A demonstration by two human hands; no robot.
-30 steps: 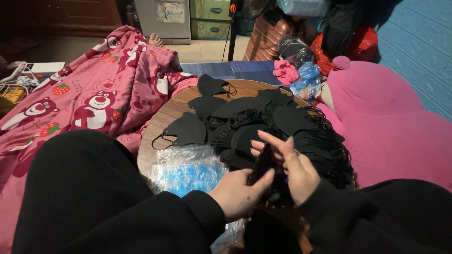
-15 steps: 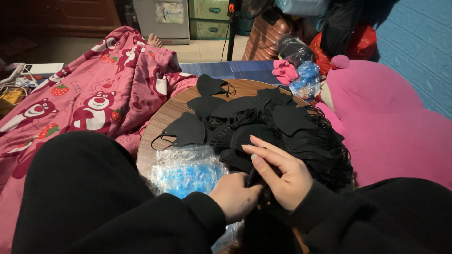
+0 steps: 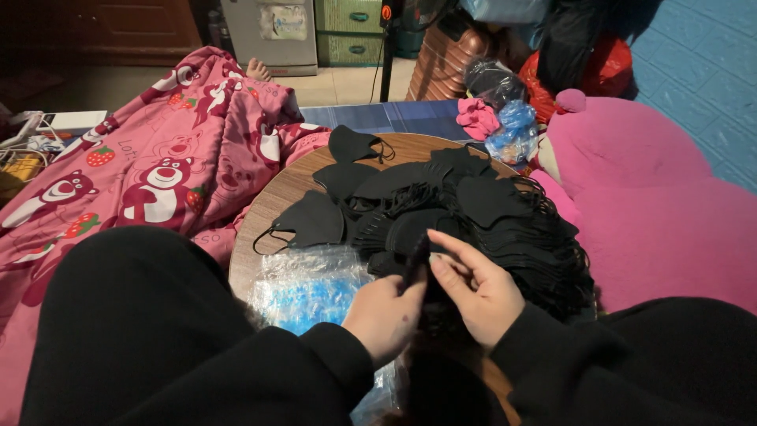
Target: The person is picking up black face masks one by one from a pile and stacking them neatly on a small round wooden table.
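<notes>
I see both hands, left [image 3: 386, 315] and right [image 3: 473, 288], pinching one black mask [image 3: 416, 264]; light, floppy, best held by its folded edge.

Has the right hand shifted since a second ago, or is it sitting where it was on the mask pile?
Yes. The right hand has drawn back from the pile of black masks toward the person's body, closing in beside the left hand; the round wooden table stays put.

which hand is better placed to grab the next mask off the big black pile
Right, probably. The right hand lies against the pile of black masks; the left hand sits over the clear plastic bags, pinching the folded mask.
</notes>
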